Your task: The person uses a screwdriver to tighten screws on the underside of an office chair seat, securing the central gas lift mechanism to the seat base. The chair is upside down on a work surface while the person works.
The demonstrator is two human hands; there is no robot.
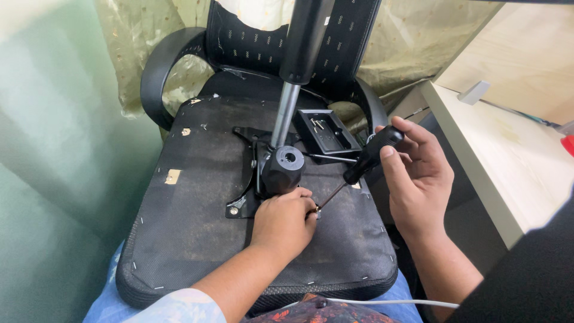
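The office chair lies upside down across the person's lap, so the black fabric underside of the seat fills the middle of the view, with the curved black armrests and the patterned backrest at the far side. To the right stands a pale wooden desk, and behind the chair hangs a light cloth. From the centre of the seat bottom rises the gas lift column, black above and silver below, and it goes into the black metal mechanism plate that is fixed on the seat. Just beside the column, a small black tray part holds a few small screws. The right hand is closed around the black handle of a screwdriver, and the thin shaft goes down and to the left, toward the plate edge. The left hand rests on the seat bottom beside the plate, with fingers curled and pinched at the tip of the screwdriver; what it pinches there is too small to tell.
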